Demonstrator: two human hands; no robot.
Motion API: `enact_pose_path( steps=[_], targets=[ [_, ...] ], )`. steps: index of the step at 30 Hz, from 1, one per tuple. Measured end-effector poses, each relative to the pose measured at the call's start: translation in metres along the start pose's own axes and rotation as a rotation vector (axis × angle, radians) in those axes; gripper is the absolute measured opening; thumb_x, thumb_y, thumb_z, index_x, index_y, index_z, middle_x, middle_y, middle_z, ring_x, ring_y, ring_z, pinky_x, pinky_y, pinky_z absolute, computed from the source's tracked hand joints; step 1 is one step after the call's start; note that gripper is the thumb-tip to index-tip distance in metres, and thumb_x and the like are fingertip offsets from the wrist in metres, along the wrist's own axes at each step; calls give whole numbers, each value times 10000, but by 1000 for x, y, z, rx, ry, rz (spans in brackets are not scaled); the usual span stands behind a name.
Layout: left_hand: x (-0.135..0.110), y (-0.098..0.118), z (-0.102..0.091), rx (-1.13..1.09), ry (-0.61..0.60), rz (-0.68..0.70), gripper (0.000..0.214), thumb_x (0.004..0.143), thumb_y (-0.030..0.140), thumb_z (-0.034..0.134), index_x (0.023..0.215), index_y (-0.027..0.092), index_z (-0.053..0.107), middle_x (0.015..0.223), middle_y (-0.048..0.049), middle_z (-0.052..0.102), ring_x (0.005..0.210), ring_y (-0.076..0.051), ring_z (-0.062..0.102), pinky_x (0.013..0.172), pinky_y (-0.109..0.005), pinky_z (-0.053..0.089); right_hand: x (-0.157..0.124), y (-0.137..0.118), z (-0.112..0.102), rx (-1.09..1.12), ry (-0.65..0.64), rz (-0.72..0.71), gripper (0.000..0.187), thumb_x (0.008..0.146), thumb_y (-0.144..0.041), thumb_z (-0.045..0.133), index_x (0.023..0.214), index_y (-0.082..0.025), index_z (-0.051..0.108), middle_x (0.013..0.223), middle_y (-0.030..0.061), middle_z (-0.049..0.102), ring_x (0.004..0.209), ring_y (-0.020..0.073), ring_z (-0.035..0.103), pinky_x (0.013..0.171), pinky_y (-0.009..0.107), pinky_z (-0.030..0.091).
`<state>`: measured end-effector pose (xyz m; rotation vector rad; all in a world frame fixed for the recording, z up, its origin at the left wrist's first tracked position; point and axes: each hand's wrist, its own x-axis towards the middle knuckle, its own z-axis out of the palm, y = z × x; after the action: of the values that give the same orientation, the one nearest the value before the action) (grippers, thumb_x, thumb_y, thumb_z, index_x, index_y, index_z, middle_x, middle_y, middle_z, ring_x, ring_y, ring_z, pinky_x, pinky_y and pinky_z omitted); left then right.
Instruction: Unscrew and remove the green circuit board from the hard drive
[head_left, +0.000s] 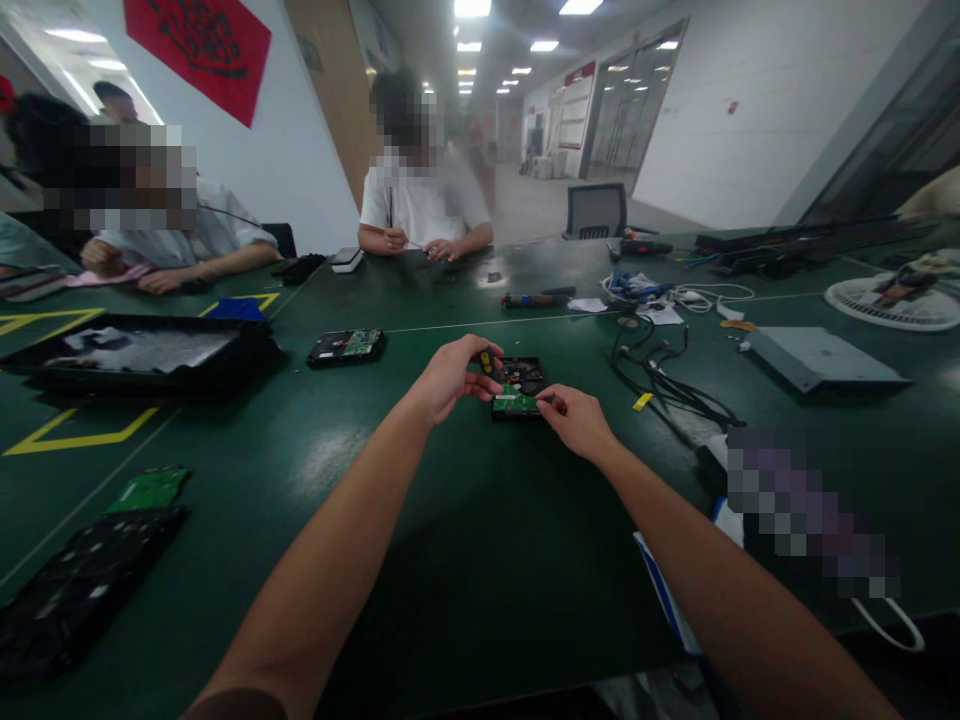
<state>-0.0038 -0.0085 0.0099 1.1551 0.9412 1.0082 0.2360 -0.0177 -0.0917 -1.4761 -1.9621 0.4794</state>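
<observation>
Left hand (448,378) grips a tool (487,362) at the drive's (528,372) ten o'clock; right hand (581,422) pinches the board (514,403) at four.

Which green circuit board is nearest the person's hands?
The central board, between the left hand and right hand; the lower-left board and the one farther back on the left lie apart from both.

Green board (514,403) partly hidden by right fingers (555,401)
</observation>
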Motion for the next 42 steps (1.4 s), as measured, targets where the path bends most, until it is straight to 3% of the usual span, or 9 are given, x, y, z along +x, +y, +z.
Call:
enact_pose_path(
  steps=[3,7,13,22,29,36,42],
  targets=[
    [0,-2,2,-29,-32,-33,289,898,378,521,1042,145,614,969,-111,707,601,-183,703,484,-263,518,0,0,0,-2,-3,-1,197,942,-360,603,1044,-251,732,801,4,692,714,169,605,658,300,418],
    [1,-2,3,-59,25,-40,250,904,380,509,1004,158,571,972,-121,716,627,-193,715,511,-267,532,0,0,0,-5,9,-15,184,939,-344,609,1038,-251,732,802,2,691,719,167,604,665,298,415],
    [1,0,0,8,129,28,255,869,340,542,952,133,665,989,-103,663,618,-160,702,517,-248,518,0,2,1,13,8,-14,174,936,-334,612,1031,-248,730,788,0,684,710,166,601,660,295,417],
    [1,-3,3,-52,17,-16,275,906,397,541,1015,151,601,1039,-126,708,631,-194,718,504,-274,532,0,1,0,-1,10,-14,170,933,-337,617,1026,-252,732,795,-1,687,715,165,604,667,295,416],
    [2,-1,-1,-84,129,-30,298,907,385,499,933,125,643,905,-104,675,617,-174,689,532,-267,523,0,1,-1,7,4,-10,191,947,-351,602,1049,-254,732,821,1,695,722,164,606,667,299,421],
    [1,-1,0,-14,32,-42,336,899,403,516,987,124,680,918,-109,689,619,-172,683,513,-263,499,0,1,1,2,6,-6,179,940,-345,608,1033,-253,730,796,1,690,713,167,602,663,299,415],
    [1,0,-3,-32,81,-49,317,893,393,491,897,125,660,924,-124,697,633,-184,679,554,-285,517,0,0,0,-1,1,-10,180,935,-342,612,1033,-247,730,798,3,688,710,167,602,661,300,416]
  ],
)
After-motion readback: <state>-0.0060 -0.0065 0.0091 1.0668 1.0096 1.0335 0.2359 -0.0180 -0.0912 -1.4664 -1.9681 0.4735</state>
